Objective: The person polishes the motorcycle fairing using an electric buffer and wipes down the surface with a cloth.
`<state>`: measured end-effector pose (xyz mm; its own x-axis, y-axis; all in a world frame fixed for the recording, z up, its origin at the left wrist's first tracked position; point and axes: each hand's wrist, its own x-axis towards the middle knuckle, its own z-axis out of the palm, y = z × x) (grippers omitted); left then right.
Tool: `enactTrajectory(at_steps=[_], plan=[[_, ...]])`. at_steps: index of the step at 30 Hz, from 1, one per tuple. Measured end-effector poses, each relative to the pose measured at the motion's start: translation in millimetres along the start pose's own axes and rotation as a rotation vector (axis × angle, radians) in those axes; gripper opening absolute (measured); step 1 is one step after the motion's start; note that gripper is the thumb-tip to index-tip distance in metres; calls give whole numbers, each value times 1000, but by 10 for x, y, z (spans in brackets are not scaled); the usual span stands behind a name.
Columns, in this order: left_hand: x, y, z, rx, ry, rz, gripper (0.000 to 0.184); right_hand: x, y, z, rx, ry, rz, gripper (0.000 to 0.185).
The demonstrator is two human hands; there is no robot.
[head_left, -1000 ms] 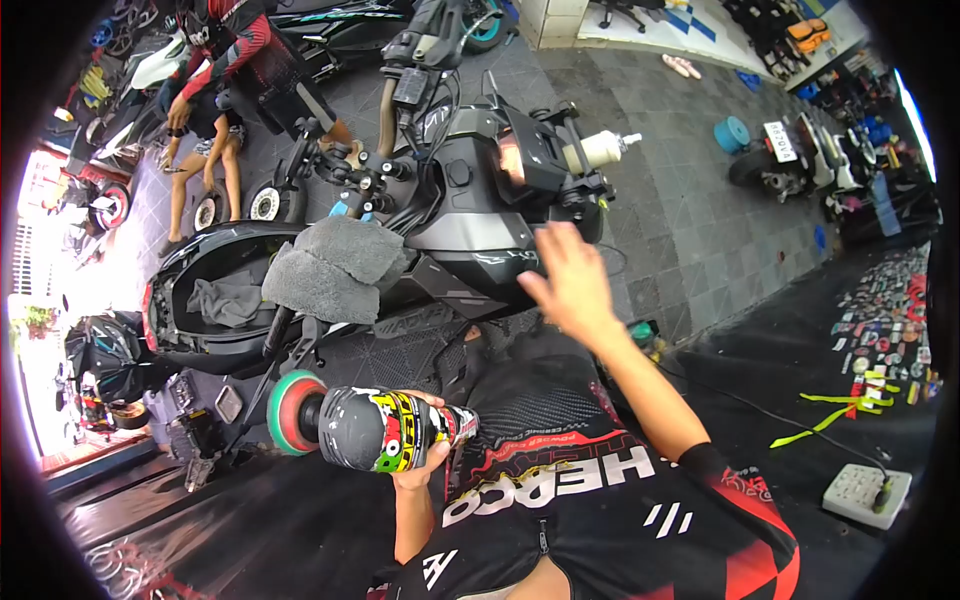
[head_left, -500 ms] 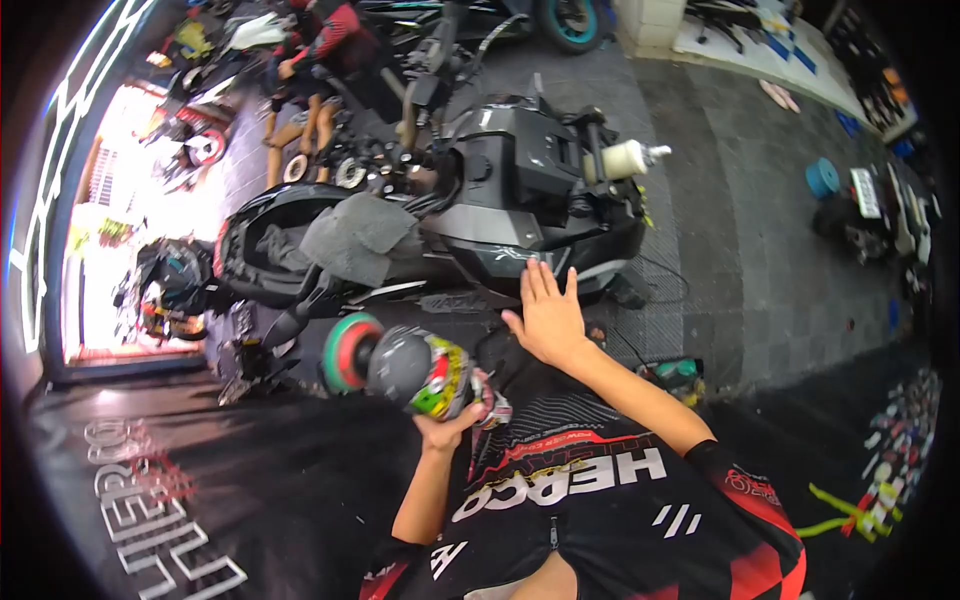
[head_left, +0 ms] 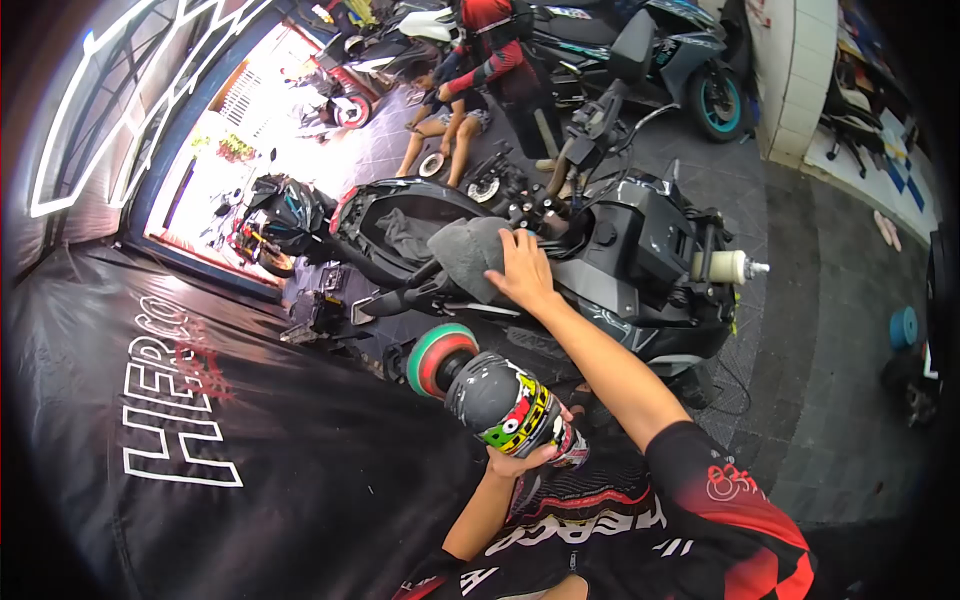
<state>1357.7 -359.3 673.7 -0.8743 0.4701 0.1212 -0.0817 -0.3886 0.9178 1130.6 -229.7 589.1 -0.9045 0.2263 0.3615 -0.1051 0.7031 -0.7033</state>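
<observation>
My left hand (head_left: 527, 458) is wrapped round a polishing machine (head_left: 500, 400), covered in stickers. Its round green and red pad (head_left: 442, 358) points to the left, below the motorcycle. A grey cloth (head_left: 467, 258) lies over the middle of the dark, partly stripped motorcycle (head_left: 610, 285). My right hand (head_left: 522, 266) rests at the cloth's right edge, fingers bent onto it; whether they pinch the fabric cannot be made out. A second grey cloth (head_left: 405, 236) lies in the open seat compartment.
Beyond the motorcycle one person (head_left: 495, 70) stands and another (head_left: 450, 125) sits by loose wheels. A motorcycle with teal wheels (head_left: 640, 60) is at the back. A black sheet (head_left: 300, 430) printed with white letters hangs at left. A blue container (head_left: 904, 327) stands at right.
My right hand has moved left from the motorcycle's side panel to the grey cloth. The view has turned left. My left hand still holds the polishing machine.
</observation>
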Motion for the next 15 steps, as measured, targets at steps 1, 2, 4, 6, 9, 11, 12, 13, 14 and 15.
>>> enactTrajectory(at_steps=[1,2,4,6,9,11,12,13,14,15], plan=[[-1,66,-38,12,-18,19,81,76,99,141,2,-14,-32,51],[-9,97,-114,4,-6,28,85,136,175,193,28,-68,-28,42],[63,214,-256,12,-5,88,82,157,255,74,48,-2,-145,23],[232,346,-404,-71,-69,183,74,82,214,-356,253,7,-255,21],[435,567,-741,-99,-88,262,80,-379,102,-1208,551,-109,-240,24],[527,646,-1119,-84,-147,292,79,-776,98,-1865,619,-160,-62,25],[582,697,-1197,-125,-143,295,81,-933,73,-2206,426,-118,-38,27],[624,738,-1318,-146,-149,278,79,-1081,7,-2516,233,-77,-15,31],[659,773,-1436,-133,-151,270,78,-1205,-125,-2775,-90,42,-79,35],[718,788,-1550,-120,-157,268,76,-1329,-256,-2977,-420,153,-149,40]])
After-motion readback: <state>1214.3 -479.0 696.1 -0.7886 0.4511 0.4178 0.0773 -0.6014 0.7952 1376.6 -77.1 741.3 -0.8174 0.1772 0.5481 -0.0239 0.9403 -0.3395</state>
